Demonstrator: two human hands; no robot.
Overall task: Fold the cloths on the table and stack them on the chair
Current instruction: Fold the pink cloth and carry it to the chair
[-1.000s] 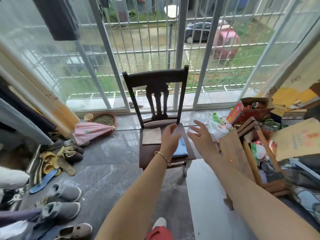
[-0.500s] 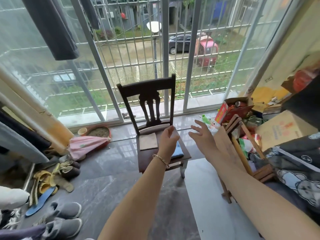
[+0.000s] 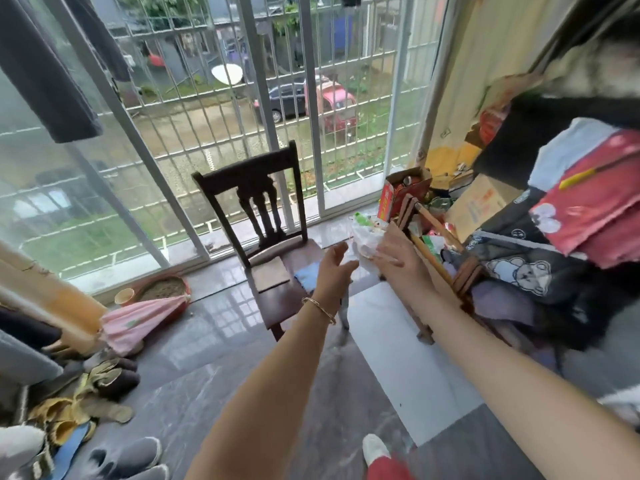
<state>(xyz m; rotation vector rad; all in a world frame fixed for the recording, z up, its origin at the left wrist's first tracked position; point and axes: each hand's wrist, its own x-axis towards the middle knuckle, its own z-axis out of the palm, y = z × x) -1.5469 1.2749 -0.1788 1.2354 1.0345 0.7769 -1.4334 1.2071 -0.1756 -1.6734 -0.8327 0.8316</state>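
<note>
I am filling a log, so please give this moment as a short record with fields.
chair: dark wood, by the barred window
tan cloth: folded, on the seat
blue cloth: folded, beside tan cloth, partly behind left hand
left hand: open, empty, near the seat's right edge
right hand: open, empty, in front of white bag

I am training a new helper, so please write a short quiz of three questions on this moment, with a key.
1. True or false: the brown cloth lies folded on the seat of the chair.
2. Which wrist wears the bracelet? A) left B) right C) neither
3. Fill in: the second cloth on the seat, partly hidden behind the left hand, is ___ in colour.
Key: 1 true; 2 A; 3 blue.
</note>
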